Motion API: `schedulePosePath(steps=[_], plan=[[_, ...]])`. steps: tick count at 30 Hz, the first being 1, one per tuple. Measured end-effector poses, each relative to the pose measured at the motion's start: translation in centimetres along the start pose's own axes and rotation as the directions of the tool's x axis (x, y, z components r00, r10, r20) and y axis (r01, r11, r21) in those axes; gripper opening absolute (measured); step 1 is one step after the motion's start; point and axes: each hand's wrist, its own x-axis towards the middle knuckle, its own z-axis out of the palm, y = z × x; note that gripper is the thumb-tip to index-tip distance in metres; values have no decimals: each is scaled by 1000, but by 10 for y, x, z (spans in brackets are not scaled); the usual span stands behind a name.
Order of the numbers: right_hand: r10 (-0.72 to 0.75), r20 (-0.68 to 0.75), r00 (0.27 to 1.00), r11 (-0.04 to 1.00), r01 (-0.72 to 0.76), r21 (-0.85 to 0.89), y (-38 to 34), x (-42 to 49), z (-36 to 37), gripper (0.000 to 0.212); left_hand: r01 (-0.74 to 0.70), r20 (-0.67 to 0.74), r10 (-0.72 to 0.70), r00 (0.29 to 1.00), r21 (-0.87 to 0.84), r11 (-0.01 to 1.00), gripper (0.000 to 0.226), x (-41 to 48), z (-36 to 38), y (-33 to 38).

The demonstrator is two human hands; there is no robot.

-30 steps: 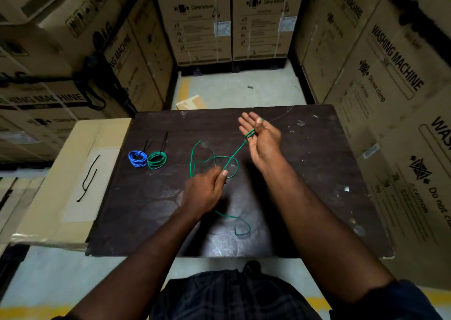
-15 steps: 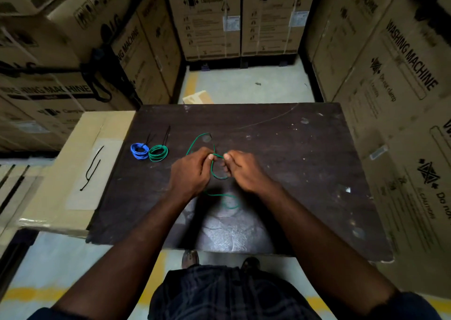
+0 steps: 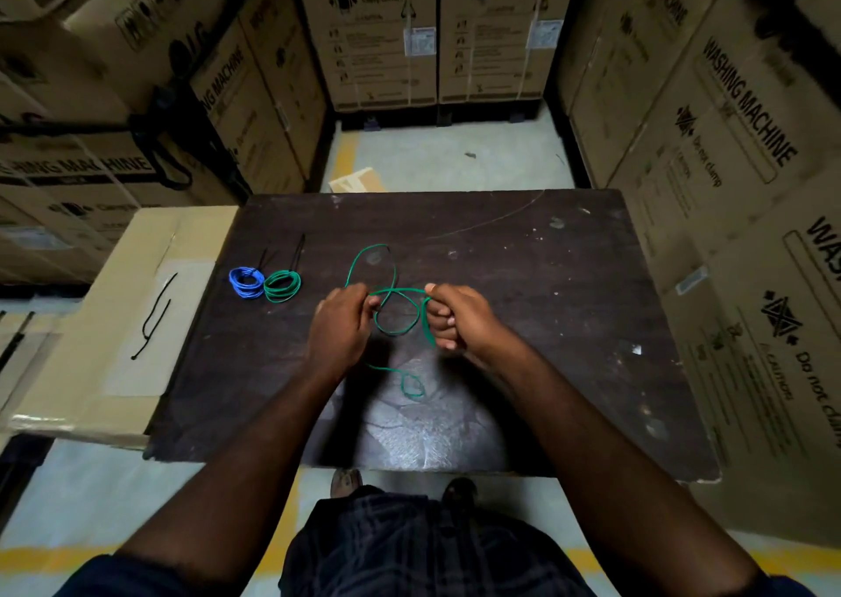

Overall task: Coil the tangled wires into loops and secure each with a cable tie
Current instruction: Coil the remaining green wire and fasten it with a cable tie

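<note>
Two tied coils [image 3: 282, 298] lay aside on the table [image 3: 546, 323]; left hand [image 3: 343, 325] and right hand [image 3: 462, 319], fingers curled, each pinched the loose green wire [image 3: 395, 333], likely keeping its loop from springing.

The loose wire [image 3: 394, 333] was green, like the green coil [image 3: 282, 285]; the blue coil [image 3: 246, 282] was bright blue. The cable ties [image 3: 144, 329] were black. The table [image 3: 546, 323] was dark brown (with pale worn patches). The boxes [image 3: 728, 141] were tan with black print, and the garment [image 3: 409, 551] had a dark check pattern.
</note>
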Motion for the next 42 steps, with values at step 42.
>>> schedulePosePath(steps=[42], plan=[[-95,47,994,880,62,471,-37,-5,-8,50,-6,4,11,1000,-623,782,10,42,-31,66]])
